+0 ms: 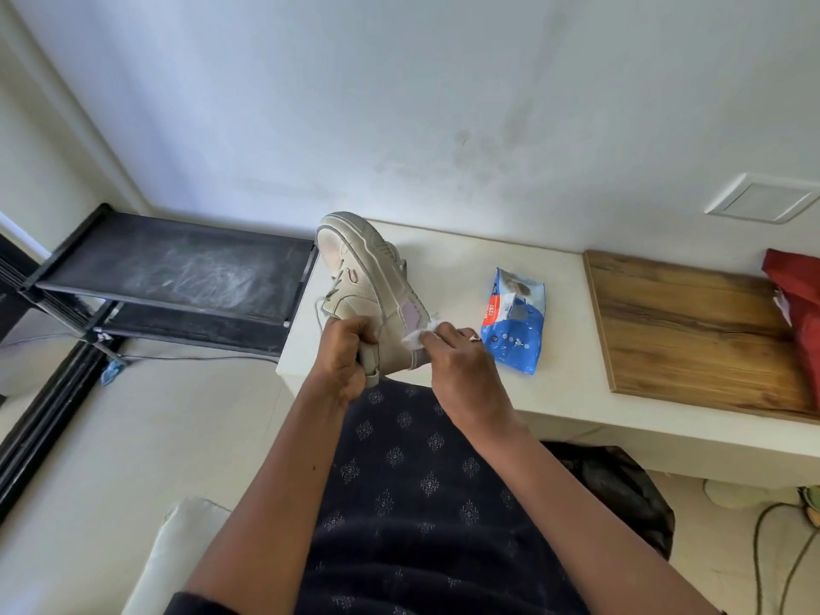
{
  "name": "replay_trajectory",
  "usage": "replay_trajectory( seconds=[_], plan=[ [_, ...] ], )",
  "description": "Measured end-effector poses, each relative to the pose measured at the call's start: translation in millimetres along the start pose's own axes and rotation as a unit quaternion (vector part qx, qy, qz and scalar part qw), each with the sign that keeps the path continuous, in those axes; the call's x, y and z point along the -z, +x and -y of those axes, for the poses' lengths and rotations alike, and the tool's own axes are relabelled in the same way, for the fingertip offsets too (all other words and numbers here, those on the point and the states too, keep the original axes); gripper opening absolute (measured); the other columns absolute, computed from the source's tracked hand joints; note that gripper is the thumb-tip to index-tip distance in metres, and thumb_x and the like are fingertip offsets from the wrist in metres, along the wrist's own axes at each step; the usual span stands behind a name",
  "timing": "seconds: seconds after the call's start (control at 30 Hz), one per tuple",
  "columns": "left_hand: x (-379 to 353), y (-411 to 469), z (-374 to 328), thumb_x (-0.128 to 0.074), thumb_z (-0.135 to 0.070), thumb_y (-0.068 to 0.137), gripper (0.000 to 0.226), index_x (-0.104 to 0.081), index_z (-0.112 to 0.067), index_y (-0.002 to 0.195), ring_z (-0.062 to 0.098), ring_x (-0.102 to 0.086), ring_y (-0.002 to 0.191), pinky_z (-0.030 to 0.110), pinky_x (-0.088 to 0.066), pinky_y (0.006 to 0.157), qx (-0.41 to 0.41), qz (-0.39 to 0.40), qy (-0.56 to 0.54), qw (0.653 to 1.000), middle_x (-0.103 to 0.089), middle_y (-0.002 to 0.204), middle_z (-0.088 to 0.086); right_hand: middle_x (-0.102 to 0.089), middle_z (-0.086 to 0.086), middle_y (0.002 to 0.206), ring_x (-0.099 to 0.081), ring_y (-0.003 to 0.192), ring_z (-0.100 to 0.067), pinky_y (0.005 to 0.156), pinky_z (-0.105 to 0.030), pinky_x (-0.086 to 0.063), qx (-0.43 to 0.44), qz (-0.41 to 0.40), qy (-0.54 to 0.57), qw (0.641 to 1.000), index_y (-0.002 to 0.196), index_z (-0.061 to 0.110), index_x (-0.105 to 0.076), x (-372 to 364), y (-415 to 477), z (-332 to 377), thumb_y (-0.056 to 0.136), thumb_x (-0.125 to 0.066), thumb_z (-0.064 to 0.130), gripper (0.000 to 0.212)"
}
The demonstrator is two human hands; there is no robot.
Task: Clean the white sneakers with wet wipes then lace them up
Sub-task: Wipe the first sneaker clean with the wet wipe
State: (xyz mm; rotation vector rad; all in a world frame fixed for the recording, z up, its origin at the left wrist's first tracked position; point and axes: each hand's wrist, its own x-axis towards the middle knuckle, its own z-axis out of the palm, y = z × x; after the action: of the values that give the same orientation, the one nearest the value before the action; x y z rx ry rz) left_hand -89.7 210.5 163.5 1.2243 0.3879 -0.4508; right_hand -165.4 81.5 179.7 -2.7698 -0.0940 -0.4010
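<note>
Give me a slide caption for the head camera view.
Left hand holds a white sneaker; right hand presses a wet wipe near its heel.

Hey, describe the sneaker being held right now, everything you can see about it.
The sneaker is off-white, looks like leather, and is grubby, with a thick ridged sole, a pale lilac panel near the heel and a loose lace hanging at its left. It is tipped on its side, toe toward the wall, sole facing right, over the left end of the white ledge. The left hand grips its heel end; the right hand holds a white wipe against the lilac panel.
</note>
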Motion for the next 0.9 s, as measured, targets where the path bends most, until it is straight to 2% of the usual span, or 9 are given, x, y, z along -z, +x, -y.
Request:
replay_trajectory(
  seconds=[0.1, 0.2, 0.33, 0.43, 0.5, 0.6, 0.73, 0.8, 0.9],
  plan=[
    [-6.7, -12.2, -3.5, -0.045, -0.004, 0.045, 0.010, -0.035, -0.005, 0.046, 0.016, -0.019, 0.035, 0.022, -0.023, 0.050, -0.006, 0.007, 0.042, 0.999, -0.026, 0.034, 0.003, -0.065, -0.011, 0.086, -0.060, 0.073, -0.027, 0.062, -0.030, -0.053, -0.004, -0.046, -0.001, 0.999, 0.093, 0.002, -0.067, -5.4, 8.8, 4.1, 0.069, -0.074, -0.007, 0.027],
    [-13.0, -23.3, 5.5, -0.040, 0.006, 0.065, 0.024, -0.029, -0.007, 0.047, 0.014, -0.015, 0.023, 0.016, -0.016, 0.042, -0.003, 0.037, 0.089, 0.995, -0.021, 0.027, 0.003, -0.064, -0.014, 0.083, -0.059, 0.072, -0.031, 0.062, -0.033, -0.053, -0.008, -0.066, -0.005, 0.998, 0.088, 0.000, -0.067, -7.8, 30.2, 10.1, 0.067, -0.074, -0.010, 0.024],
    [-27.1, -30.0, 13.4, -0.044, -0.003, 0.052, 0.013, -0.032, -0.007, 0.054, 0.018, -0.021, 0.025, 0.013, -0.021, 0.040, -0.010, 0.051, 0.095, 0.994, -0.028, 0.037, 0.006, -0.064, -0.017, 0.073, -0.059, 0.062, -0.034, 0.056, -0.033, -0.050, -0.040, -0.115, -0.022, 0.992, 0.075, -0.003, -0.065, -0.5, 71.6, 2.8, 0.062, -0.071, -0.017, 0.021],
    [-32.6, -28.9, 12.5, -0.047, 0.004, 0.062, 0.020, -0.036, -0.009, 0.073, 0.021, -0.035, 0.052, 0.021, -0.030, 0.046, 0.003, 0.018, 0.082, 0.996, -0.033, 0.065, 0.008, -0.063, -0.016, 0.070, -0.058, 0.061, -0.034, 0.054, -0.032, -0.048, -0.047, -0.120, -0.025, 0.991, 0.078, -0.003, -0.066, 3.2, 84.0, -5.8, 0.065, -0.070, -0.013, 0.017],
    [-31.7, -26.7, 11.8, -0.045, 0.009, 0.065, 0.023, -0.037, -0.011, 0.075, 0.019, -0.034, 0.057, 0.023, -0.030, 0.049, -0.002, 0.003, 0.078, 0.997, -0.034, 0.069, 0.006, -0.063, -0.015, 0.074, -0.058, 0.066, -0.034, 0.055, -0.032, -0.047, -0.024, -0.113, -0.025, 0.993, 0.081, -0.002, -0.067, 0.9, 78.8, -8.3, 0.073, -0.068, -0.007, 0.009],
    [-28.3, -24.9, 9.2, -0.044, 0.004, 0.055, 0.018, -0.035, -0.008, 0.066, 0.021, -0.029, 0.047, 0.017, -0.031, 0.040, -0.022, 0.002, 0.055, 0.998, -0.030, 0.060, 0.007, -0.064, -0.016, 0.081, -0.058, 0.075, -0.034, 0.060, -0.035, -0.050, 0.013, -0.107, 0.000, 0.994, 0.086, -0.003, -0.067, -6.4, 61.7, -7.5, 0.082, -0.055, -0.001, 0.013],
    [-22.3, -21.6, 5.3, -0.038, 0.014, 0.066, 0.022, -0.034, -0.006, 0.057, 0.012, -0.026, 0.026, 0.012, -0.027, 0.036, -0.036, -0.009, 0.035, 0.999, -0.028, 0.040, 0.007, -0.064, -0.014, 0.087, -0.059, 0.082, -0.033, 0.072, -0.036, -0.052, 0.037, -0.100, 0.017, 0.994, 0.097, 0.001, -0.069, -17.8, 32.9, -5.2, 0.073, -0.060, -0.014, 0.029],
    [-20.5, -18.7, 5.2, -0.039, 0.012, 0.068, 0.021, -0.032, -0.006, 0.061, 0.016, -0.025, 0.027, 0.014, -0.027, 0.038, -0.010, -0.027, 0.048, 0.998, -0.027, 0.044, 0.007, -0.064, -0.013, 0.093, -0.059, 0.086, -0.032, 0.077, -0.036, -0.052, 0.038, -0.097, 0.001, 0.995, 0.100, 0.002, -0.068, -18.3, 21.8, -3.6, 0.073, -0.050, -0.014, 0.037],
    [-20.1, -12.2, 5.0, -0.044, 0.003, 0.054, 0.017, -0.033, -0.010, 0.057, 0.017, -0.025, 0.040, 0.023, -0.028, 0.049, -0.008, -0.025, -0.006, 1.000, -0.028, 0.046, 0.001, -0.064, -0.012, 0.094, -0.059, 0.087, -0.030, 0.077, -0.035, -0.054, 0.045, -0.108, -0.016, 0.993, 0.095, 0.001, -0.067, -14.0, 10.8, -1.8, 0.073, -0.046, -0.011, 0.033]
  ],
)
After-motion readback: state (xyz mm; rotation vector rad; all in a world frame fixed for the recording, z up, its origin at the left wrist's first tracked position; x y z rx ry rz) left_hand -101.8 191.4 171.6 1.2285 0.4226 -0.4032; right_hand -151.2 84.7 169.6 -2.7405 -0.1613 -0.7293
